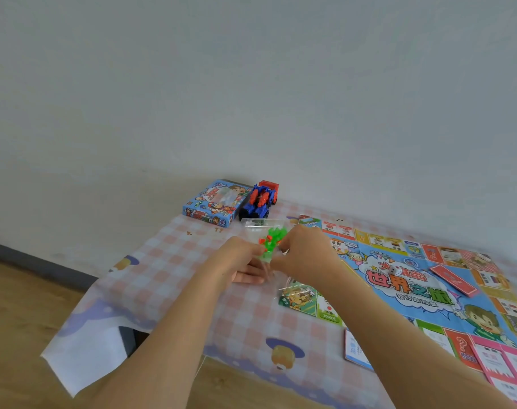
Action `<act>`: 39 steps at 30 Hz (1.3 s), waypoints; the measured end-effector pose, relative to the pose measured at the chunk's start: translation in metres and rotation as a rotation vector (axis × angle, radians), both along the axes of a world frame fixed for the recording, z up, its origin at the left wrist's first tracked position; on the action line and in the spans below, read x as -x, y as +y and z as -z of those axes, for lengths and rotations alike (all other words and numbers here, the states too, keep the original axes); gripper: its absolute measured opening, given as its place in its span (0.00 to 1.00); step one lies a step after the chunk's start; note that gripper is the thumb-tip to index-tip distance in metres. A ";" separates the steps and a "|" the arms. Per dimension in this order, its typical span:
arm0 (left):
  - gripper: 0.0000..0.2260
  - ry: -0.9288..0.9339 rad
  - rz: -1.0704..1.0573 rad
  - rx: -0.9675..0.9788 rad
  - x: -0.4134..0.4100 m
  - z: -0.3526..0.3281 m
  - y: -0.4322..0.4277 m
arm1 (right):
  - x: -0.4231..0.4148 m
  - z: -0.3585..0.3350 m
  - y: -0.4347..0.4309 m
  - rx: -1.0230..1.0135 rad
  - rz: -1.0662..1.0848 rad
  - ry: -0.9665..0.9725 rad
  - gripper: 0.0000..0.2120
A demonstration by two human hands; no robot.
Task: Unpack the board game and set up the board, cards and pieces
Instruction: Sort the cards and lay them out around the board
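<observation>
Opening the clear bag (265, 231) of green and orange pieces (273, 241), judging by the grip | left hand (243, 258) and right hand (304, 255) each pinch it, just left of the unfolded board (469, 302) | next: part the mouth, tip pieces out gently.

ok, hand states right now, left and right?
Left hand: grips the clear bag of pieces.
Right hand: pinches the same bag.

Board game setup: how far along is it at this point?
Done: board lies unfolded, red cards and die on it, box set aside. In hand: left hand and right hand hold the bag of pieces. Left: emptying it, placing them.
</observation>
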State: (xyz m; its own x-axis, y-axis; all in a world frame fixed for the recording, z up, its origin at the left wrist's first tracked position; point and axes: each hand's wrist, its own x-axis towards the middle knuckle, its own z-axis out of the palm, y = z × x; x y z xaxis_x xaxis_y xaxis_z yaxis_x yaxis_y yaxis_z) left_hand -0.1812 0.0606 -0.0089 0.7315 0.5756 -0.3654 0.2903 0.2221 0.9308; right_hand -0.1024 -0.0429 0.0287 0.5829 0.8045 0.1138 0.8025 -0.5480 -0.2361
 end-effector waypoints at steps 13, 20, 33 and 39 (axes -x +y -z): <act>0.13 0.131 -0.077 -0.172 0.011 -0.009 0.011 | -0.004 -0.024 -0.014 -0.225 -0.004 0.190 0.16; 0.17 0.367 -0.092 -0.619 0.016 -0.004 0.021 | -0.008 -0.018 -0.025 -0.305 0.003 0.191 0.14; 0.22 0.012 0.045 -0.175 0.000 -0.033 -0.010 | -0.015 -0.013 -0.048 -0.458 -0.053 0.130 0.12; 0.16 -0.064 0.139 0.054 -0.008 -0.030 -0.025 | -0.021 -0.008 -0.061 -0.508 -0.095 0.105 0.11</act>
